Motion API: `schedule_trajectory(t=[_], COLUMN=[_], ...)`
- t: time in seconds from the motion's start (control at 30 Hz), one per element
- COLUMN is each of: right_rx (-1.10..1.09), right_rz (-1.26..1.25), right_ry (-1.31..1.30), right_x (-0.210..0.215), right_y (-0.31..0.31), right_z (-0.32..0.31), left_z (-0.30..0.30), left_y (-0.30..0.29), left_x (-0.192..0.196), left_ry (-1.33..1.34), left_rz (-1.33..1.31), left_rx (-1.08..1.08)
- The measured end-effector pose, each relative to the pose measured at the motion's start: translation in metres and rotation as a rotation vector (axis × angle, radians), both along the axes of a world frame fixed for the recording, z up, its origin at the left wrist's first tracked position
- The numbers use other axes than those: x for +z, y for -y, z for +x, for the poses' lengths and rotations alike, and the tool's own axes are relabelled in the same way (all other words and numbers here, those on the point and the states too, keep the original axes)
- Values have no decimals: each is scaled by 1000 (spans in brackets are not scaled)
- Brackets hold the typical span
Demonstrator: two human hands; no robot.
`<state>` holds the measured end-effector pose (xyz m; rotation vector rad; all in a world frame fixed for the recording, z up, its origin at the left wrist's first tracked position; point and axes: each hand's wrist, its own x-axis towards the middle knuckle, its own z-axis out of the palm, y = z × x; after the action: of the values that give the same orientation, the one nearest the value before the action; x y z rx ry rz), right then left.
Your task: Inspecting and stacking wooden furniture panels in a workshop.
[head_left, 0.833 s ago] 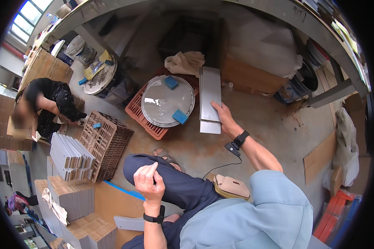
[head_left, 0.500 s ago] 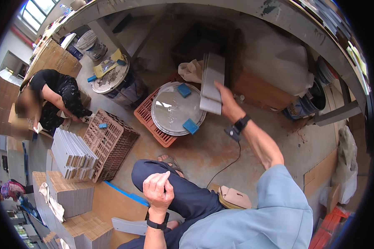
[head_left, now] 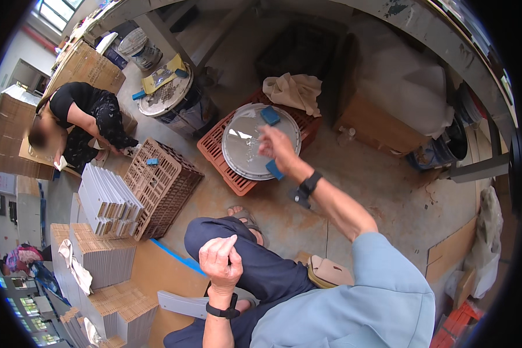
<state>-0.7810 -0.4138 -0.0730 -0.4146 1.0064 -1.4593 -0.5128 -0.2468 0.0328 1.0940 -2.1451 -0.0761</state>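
My right hand (head_left: 278,148) reaches over a round, wet, pale bucket lid (head_left: 238,159), its fingers apart and a little blurred, with nothing seen in them. One blue sponge (head_left: 269,115) lies on the lid just beyond the fingertips. A second blue sponge (head_left: 274,169) shows partly beside my right wrist. Above my thigh, my left hand (head_left: 220,261) is curled closed, and nothing shows in it. Behind the left wrist a grey slat (head_left: 182,304) lies on brown board.
The lid sits over an orange plastic crate (head_left: 217,153) with a beige cloth (head_left: 294,93) behind. At left stand a brown crate (head_left: 159,188), stacked grey panels (head_left: 104,200) and another person (head_left: 81,124) bending. Under the table (head_left: 377,14) is a cardboard box (head_left: 377,124).
The grey slats that my right hand held are gone from it and out of sight. That hand has moved left over the lid. My left hand remains curled.
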Motion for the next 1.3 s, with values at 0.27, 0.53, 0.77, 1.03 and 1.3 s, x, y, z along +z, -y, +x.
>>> schedule_trajectory(t=[0.27, 0.53, 0.77, 1.03, 1.3], right_rx=[415, 725, 774, 1268, 1356], right_rz=[-218, -513, -693, -580, -381], right_ry=[-314, -257, -295, -205, -367], right_x=[41, 131, 185, 225, 83], right_y=[-73, -81, -75, -103, -140], right_z=[68, 174, 237, 375, 467], left_z=[-3, 23, 82, 149, 277], left_y=[-35, -112, -170, -268, -236], left_x=[117, 236, 248, 260, 125], left_ry=[-681, -805, -749, -451, -845], left_rz=[-134, -373, -611, -388, -331], left_rx=[-315, -449, -314, -74, 832])
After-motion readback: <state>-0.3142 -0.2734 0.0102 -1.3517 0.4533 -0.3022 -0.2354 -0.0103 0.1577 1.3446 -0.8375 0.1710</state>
